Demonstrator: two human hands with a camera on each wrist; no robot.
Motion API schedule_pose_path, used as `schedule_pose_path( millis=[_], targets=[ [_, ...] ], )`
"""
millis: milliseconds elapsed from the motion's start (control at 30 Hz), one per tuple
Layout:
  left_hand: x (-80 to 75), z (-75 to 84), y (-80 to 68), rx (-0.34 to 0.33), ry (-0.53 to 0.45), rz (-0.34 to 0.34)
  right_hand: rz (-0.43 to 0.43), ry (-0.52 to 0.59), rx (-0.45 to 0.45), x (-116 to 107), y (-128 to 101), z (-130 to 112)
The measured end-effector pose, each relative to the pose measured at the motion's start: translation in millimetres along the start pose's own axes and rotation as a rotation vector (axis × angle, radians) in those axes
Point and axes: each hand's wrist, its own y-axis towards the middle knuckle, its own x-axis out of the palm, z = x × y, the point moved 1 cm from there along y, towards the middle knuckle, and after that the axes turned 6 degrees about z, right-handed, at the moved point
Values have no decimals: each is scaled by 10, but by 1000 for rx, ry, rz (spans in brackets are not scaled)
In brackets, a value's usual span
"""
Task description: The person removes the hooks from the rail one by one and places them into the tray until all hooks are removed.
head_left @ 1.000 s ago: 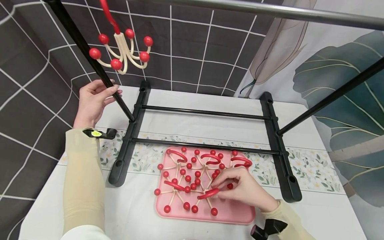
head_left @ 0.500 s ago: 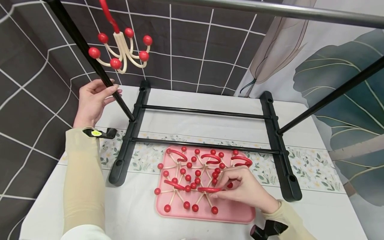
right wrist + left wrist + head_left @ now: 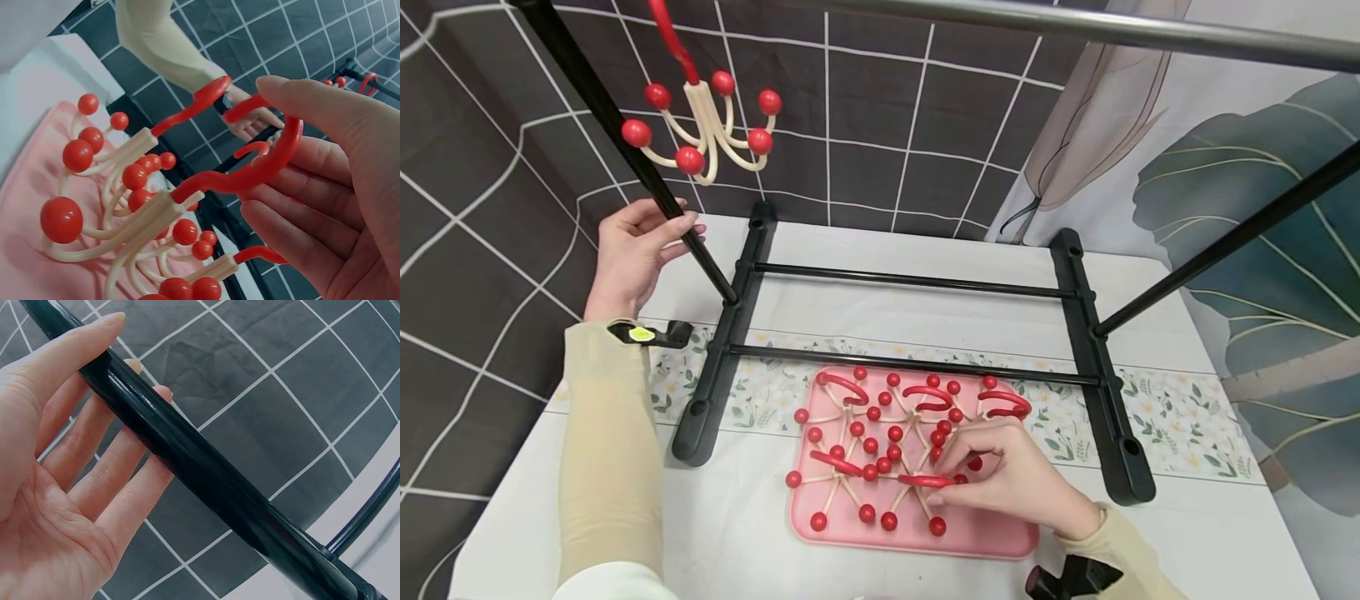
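Note:
My left hand [image 3: 628, 254] is at the left side of the frame and holds a slanting black pole [image 3: 187, 459], with the thumb over the front and the fingers behind it. At the pink tray [image 3: 985, 533], my right hand [image 3: 1011, 471] pinches the red hook [image 3: 237, 181] of a hanger between thumb and fingers. This hanger has a cream stem [image 3: 147, 219] and curved arms tipped with red balls. Several like hangers lie around it in the tray. Another hanger [image 3: 703, 117] of the same kind hangs by its red hook at upper left.
A black frame stands over the table, with a left foot [image 3: 707, 408], a right foot [image 3: 1105, 400] and two low crossbars. A silver rod [image 3: 1075, 29] runs across the top. The tray's far edge lies under the front crossbar [image 3: 917, 364]. Dark gridded cloth hangs behind.
My right fingers have shifted slightly on the hanger's red hook, which has turned from a tilt to nearly level. My left hand and the hanging hanger have stayed almost still.

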Motion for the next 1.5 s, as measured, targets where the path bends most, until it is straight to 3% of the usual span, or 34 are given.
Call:
schedule_pose_path(
  millis=[100,233,533,733,967,1133,1333,1500],
  targets=[
    [-3,0,0,5,2,-2,-9,9,45,-24,4,-26],
    [-3,2,1,4,6,-3,-4,41,16,-61,23,-63],
    [-8,-5,8,2,5,-1,127,25,-223,-386,233,-226],
    [-10,-11,12,0,-13,-3,216,26,-305,-700,509,-384],
    [-9,-13,12,-2,-9,-3,327,55,-266,-961,905,-480],
    [-5,-9,14,-5,21,1,420,156,-285,-1111,1224,-582],
    [-3,-6,16,-8,11,2,500,220,-352,-1217,1594,-712],
    [-3,-5,10,-23,22,4,529,201,-375,-1196,1843,-788]
  ],
)
